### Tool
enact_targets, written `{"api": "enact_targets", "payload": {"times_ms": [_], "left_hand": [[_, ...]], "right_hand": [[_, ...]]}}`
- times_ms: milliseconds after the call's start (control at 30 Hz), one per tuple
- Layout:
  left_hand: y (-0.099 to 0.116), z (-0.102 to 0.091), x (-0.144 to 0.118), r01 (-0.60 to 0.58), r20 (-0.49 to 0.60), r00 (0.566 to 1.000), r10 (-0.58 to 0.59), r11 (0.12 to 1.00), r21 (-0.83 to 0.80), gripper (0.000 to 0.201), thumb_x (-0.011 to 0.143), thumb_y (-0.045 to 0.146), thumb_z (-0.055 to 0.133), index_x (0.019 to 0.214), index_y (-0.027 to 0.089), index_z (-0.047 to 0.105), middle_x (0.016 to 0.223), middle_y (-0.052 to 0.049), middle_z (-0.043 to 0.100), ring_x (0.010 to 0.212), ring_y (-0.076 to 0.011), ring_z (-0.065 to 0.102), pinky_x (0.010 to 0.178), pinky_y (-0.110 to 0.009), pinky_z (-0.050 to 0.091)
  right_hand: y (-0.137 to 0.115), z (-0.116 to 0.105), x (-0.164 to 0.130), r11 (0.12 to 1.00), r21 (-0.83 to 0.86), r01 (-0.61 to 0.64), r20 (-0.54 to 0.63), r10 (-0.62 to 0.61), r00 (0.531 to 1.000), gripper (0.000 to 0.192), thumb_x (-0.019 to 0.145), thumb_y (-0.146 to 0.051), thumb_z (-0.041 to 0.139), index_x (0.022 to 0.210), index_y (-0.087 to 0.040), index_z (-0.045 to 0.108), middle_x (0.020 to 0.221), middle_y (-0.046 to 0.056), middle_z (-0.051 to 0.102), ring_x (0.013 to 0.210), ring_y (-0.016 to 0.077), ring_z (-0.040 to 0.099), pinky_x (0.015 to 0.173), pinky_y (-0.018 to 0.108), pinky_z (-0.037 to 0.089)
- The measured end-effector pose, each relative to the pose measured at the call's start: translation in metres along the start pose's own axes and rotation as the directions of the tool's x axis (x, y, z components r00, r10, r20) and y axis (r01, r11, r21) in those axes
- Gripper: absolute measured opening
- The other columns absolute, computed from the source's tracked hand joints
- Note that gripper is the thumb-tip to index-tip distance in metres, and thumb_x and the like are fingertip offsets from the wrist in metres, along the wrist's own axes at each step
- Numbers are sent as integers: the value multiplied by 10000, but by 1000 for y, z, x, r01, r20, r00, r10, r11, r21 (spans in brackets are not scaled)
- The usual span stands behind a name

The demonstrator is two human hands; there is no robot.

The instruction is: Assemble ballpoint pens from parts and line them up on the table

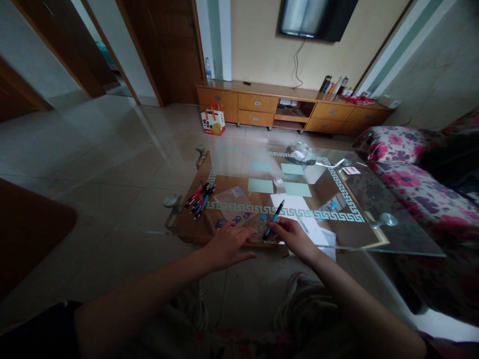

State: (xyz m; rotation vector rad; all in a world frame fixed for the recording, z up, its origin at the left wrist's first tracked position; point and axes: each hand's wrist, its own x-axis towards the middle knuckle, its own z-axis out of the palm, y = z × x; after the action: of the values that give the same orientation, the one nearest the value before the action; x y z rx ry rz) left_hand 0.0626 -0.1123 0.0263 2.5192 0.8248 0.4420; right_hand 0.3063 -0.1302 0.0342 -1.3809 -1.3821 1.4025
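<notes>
Fingers (279,228) of right hand (294,238) pinch one pen (273,219).

Slim blue-and-black plastic pen (273,220): held at its lower end, barrel tilted, upper tip pointing away and to the right above the white paper sheet (295,203). Small clear plastic bag (251,223): lies flat on the glass tabletop near its front edge, just left of the pen's lower end, with small blue round items on and beside it; contents too small to tell. White sheet lies flat under the pen's tip, a second sheet partly overlapped at its near right.
</notes>
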Motion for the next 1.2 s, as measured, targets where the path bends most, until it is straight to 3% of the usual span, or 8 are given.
{"api": "enact_targets", "payload": {"times_ms": [100, 200, 333, 600, 800, 1000, 1067, 1200], "left_hand": [[-4, 2, -2, 34, 21, 999, -34, 999, 15, 449, 884, 408, 663, 1271, 230, 520, 1056, -43, 725, 1041, -227, 656, 978, -397, 324], [-5, 3, -4, 55, 29, 998, -55, 998, 22, 401, 887, 357, 647, 1250, 230, 535, 1056, -36, 723, 1036, -222, 656, 966, -391, 334], [-4, 4, -4, 48, 21, 999, -49, 999, 19, 383, 888, 349, 635, 1242, 231, 549, 1045, -33, 723, 1029, -215, 657, 969, -392, 333], [-9, 4, -5, 35, 1, 999, -35, 999, 39, 310, 900, 343, 606, 1184, 220, 590, 1021, -49, 730, 1006, -222, 660, 955, -399, 347], [-21, -4, 0, 91, -35, 995, -88, 993, 73, 293, 903, 355, 602, 1165, 224, 616, 931, -26, 738, 935, -208, 672, 932, -381, 373], [-53, -20, 6, 194, -99, 978, -183, 973, 126, 274, 894, 352, 583, 1122, 218, 651, 960, -36, 738, 937, -218, 671, 891, -358, 424], [-68, -26, 5, 259, -99, 964, -248, 959, 118, 277, 898, 337, 563, 1124, 207, 657, 918, -46, 738, 870, -209, 676, 830, -330, 451], [-93, -37, 2, 441, -236, 883, -407, 890, 115, 241, 901, 340, 534, 1065, 211, 654, 924, -53, 714, 834, -207, 658, 768, -312, 466]], "right_hand": [[6, -46, 7, 970, -242, 10, -251, -73, 965, 415, 885, -565, 544, 933, -175, 678, 771, 55, 704, 681, 181, 635, 593, 270, 466], [19, -96, 8, 776, -618, -126, -432, -201, 879, 375, 887, -492, 551, 959, -174, 736, 806, 84, 733, 739, 217, 664, 663, 298, 468], [37, -135, 6, 572, -743, -348, -536, -196, 821, 306, 876, -372, 555, 941, -170, 775, 874, 111, 758, 808, 248, 693, 718, 310, 469], [59, -144, 17, 421, -745, -517, -613, -126, 780, 254, 854, -333, 584, 925, -178, 772, 841, 143, 751, 796, 273, 697, 701, 331, 471], [71, -149, 25, 437, -728, -528, -629, -122, 768, 239, 814, -371, 671, 883, -153, 742, 848, 142, 744, 805, 262, 690, 710, 323, 469], [78, -152, 27, 492, -708, -506, -631, -119, 767, 278, 817, -390, 691, 934, -141, 727, 844, 121, 742, 803, 251, 680, 722, 328, 462], [79, -152, 27, 493, -711, -501, -625, -118, 771, 272, 819, -394, 686, 921, -146, 732, 840, 121, 741, 801, 252, 679, 722, 331, 459], [77, -151, 28, 488, -712, -505, -625, -112, 773, 295, 828, -428, 669, 918, -153, 730, 845, 126, 740, 805, 258, 681, 718, 332, 460]]}}
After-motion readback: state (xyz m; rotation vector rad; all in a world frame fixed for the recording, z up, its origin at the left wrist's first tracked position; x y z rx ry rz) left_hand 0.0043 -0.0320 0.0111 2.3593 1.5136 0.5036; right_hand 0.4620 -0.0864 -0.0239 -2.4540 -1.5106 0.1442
